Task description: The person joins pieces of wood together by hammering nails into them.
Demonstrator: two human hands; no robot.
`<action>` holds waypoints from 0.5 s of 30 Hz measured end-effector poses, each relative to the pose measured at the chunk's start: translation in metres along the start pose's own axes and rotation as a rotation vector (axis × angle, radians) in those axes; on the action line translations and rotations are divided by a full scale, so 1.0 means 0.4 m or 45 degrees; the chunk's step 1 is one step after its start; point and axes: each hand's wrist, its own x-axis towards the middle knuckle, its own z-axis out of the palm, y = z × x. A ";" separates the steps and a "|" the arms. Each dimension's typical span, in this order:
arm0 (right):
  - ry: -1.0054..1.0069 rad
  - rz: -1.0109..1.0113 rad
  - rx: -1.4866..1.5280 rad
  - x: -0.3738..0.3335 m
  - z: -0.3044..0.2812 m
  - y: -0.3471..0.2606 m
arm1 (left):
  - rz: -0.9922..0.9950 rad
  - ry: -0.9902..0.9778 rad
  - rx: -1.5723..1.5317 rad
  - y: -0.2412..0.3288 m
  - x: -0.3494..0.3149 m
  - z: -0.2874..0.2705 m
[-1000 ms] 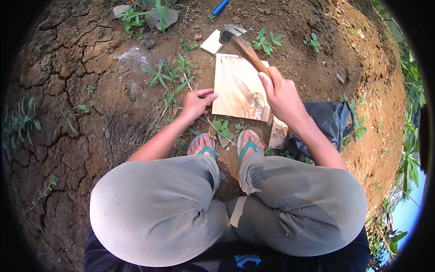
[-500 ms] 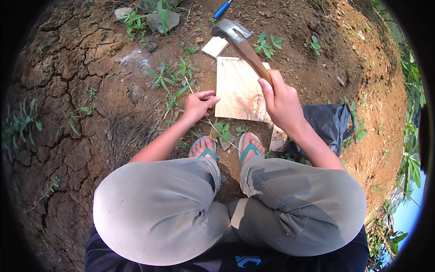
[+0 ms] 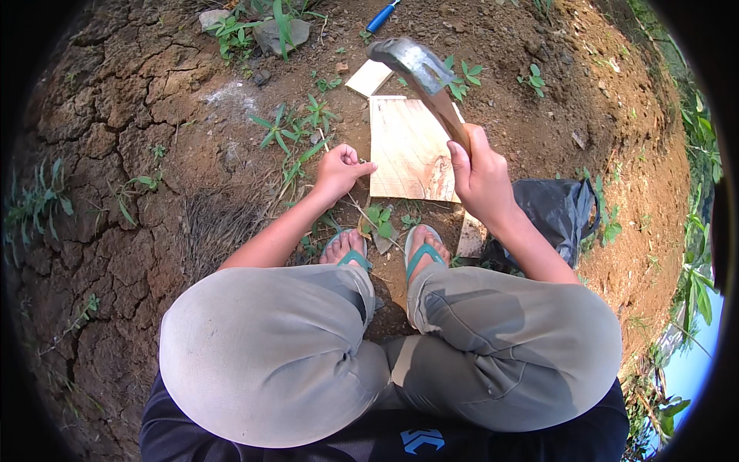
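My right hand (image 3: pixel 485 173) is wrapped round the wooden handle of a claw hammer (image 3: pixel 412 63). The hammer's metal head is raised over the far part of a pale, roughly square wooden board (image 3: pixel 404 146) on the ground. At the board's left edge is my left hand (image 3: pixel 343 171), its fingers curled in and the thumb stretched toward the wood. Whatever those fingers pinch, if anything, is too small to make out. A smaller wooden piece (image 3: pixel 369 78) lies just beyond the board.
Near my right forearm sits a black plastic bag (image 3: pixel 550 212), with a wood offcut (image 3: pixel 472 235) beside it. A blue-handled tool (image 3: pixel 380 18) lies at the far edge. Stones (image 3: pixel 281 36) and small weeds dot the cracked soil. My sandalled feet (image 3: pixel 344 248) are close to the board.
The hammer has shifted slightly to the right, its head turning a little. My left fingers have curled in further beside the board.
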 end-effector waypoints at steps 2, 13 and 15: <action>-0.275 0.168 -0.376 -0.015 0.040 0.058 | -0.014 -0.018 0.002 0.019 -0.001 0.001; -0.105 0.056 -0.088 -0.026 0.038 0.050 | 0.042 -0.015 0.217 0.013 0.006 -0.004; -0.399 0.176 -0.393 -0.019 0.068 0.074 | 0.028 -0.014 0.196 0.016 0.010 0.000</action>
